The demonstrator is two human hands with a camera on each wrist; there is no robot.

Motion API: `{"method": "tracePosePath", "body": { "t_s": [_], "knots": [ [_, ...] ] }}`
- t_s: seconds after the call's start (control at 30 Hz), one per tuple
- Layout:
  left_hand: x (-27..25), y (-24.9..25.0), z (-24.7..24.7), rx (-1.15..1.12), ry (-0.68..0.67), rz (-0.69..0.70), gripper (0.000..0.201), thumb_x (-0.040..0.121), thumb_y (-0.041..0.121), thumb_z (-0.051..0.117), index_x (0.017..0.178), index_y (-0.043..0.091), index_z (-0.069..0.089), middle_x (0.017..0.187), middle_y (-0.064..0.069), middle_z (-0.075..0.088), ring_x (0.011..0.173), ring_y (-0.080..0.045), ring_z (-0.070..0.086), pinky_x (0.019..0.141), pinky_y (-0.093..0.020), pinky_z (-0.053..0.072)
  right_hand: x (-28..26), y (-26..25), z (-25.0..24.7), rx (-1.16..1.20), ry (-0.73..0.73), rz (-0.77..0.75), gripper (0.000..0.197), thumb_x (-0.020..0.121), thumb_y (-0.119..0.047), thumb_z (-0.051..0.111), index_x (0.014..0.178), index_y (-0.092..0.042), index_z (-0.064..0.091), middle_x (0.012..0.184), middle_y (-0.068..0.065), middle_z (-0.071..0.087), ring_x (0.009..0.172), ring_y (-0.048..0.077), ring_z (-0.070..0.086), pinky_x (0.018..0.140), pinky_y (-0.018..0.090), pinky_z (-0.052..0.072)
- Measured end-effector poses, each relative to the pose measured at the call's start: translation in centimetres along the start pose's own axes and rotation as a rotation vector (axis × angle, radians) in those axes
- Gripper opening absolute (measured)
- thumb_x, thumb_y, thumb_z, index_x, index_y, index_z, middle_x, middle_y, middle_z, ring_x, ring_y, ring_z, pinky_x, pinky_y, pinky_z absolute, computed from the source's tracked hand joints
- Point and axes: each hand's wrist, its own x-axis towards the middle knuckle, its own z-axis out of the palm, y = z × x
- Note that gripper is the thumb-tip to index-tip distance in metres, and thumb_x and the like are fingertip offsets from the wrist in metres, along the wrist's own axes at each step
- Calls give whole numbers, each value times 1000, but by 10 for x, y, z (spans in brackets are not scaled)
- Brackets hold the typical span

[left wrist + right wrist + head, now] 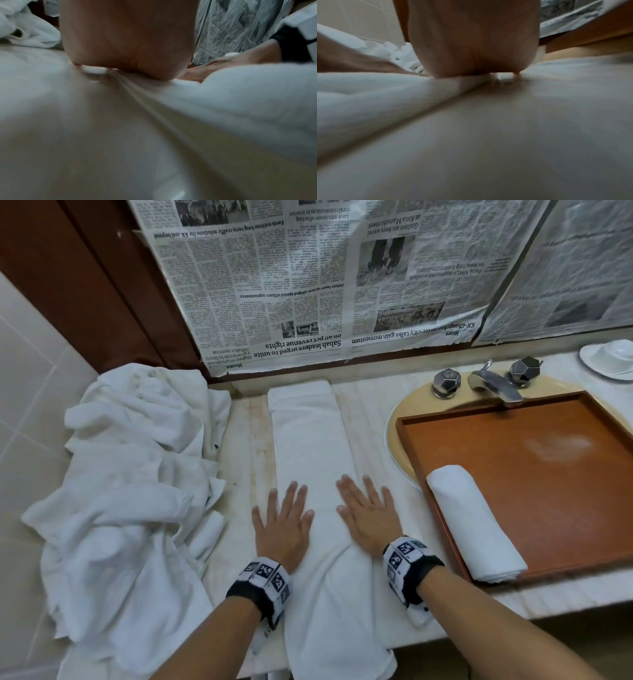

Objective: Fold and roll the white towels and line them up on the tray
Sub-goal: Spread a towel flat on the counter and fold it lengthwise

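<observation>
- The left hand (282,522) lay flat, fingers straight and spread, palm down on the left edge of the folded towel (310,446), grasping nothing.
- The right hand (368,513) lay just as flat and released on the towel's right edge, at 3 o'clock from the left hand and apart from it.
- In the left wrist view the heel of the left hand (130,40) pressed into blurred white cloth.
- The folded towel ran as a long strip from 12 to 6 o'clock across the counter (370,412), its near end hanging over the front edge.
- At 3 o'clock from the hands, one rolled towel (474,523) lay in the near-left corner of the wooden tray (513,460), which sat over the sink.
- At 9 o'clock, a heap of crumpled white towels (137,474) covered the counter's left end.
- A faucet (493,385) stood at 1 o'clock, with newspaper (291,285) on the wall behind.
</observation>
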Motion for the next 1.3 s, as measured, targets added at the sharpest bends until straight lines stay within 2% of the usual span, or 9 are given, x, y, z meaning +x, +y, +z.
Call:
{"method": "tracePosePath", "body": {
  "t_s": [0.13,0.27,0.47,0.6,0.7,0.83,1.03,1.17,1.3],
  "knots": [
    [-5,-20,-3,-61,20,-85,56,104,51,7,156,42,-11,158,25,-25,153,-19,-16,120,-60,-5,-4,13,-5,-2,44,166,54,106,-41,8,159,-31,-5,164,-16,-14,152,20,-15,121,52,-2],
    [-21,-3,4,-48,34,46,62,94,59,-6,155,48,-6,161,24,-20,151,-14,-17,118,-58,-5,-17,-17,6,60,133,-52,60,101,-43,7,159,-28,13,165,-13,3,153,18,2,121,47,6],
    [-1,-11,3,17,-7,10,63,89,62,-13,151,50,-20,158,28,-26,151,-17,-20,118,-59,-7,-3,-11,13,3,52,-67,57,105,-48,10,159,-32,-2,162,-20,-12,152,11,-11,122,48,-3],
    [22,-11,-8,-5,-30,-29,58,97,61,-6,151,48,-22,156,29,-28,151,-19,-23,119,-60,-10,20,-12,2,28,24,-33,69,91,-54,-13,157,-33,-10,160,-22,-20,151,10,-17,121,47,-8],
    [41,-6,-17,-30,-42,-62,55,102,55,3,151,47,-22,155,29,-29,150,-20,-25,118,-60,-12,41,-10,-8,32,17,-6,74,85,-54,-20,157,-37,-12,160,-24,-20,150,9,-18,120,48,-10],
    [65,-4,-24,-25,-15,-77,55,103,54,3,152,47,-20,156,29,-28,151,-21,-23,118,-60,-14,70,-3,-24,27,-16,8,55,104,-48,2,156,-38,-12,159,-24,-21,149,8,-20,120,47,-13],
    [99,-18,-39,-65,1,-123,55,104,52,9,156,45,-10,163,22,-16,153,-23,-16,118,-63,-9,102,14,-43,34,-37,28,54,108,-42,11,158,-32,-7,162,-19,-16,152,13,-14,122,43,-7],
    [65,-14,-37,-143,11,-73,55,104,52,15,157,44,1,165,20,-10,154,-23,-10,119,-63,-4,75,11,-37,148,24,48,54,108,-37,17,160,-27,5,165,-14,-5,153,13,-7,123,42,0],
    [11,-4,-16,-83,14,7,53,103,51,11,156,48,2,164,23,-9,154,-21,-10,118,-61,-2,26,4,-17,78,7,34,53,108,-35,17,160,-28,5,165,-16,-6,153,14,-5,122,43,-1]
  ]
}}
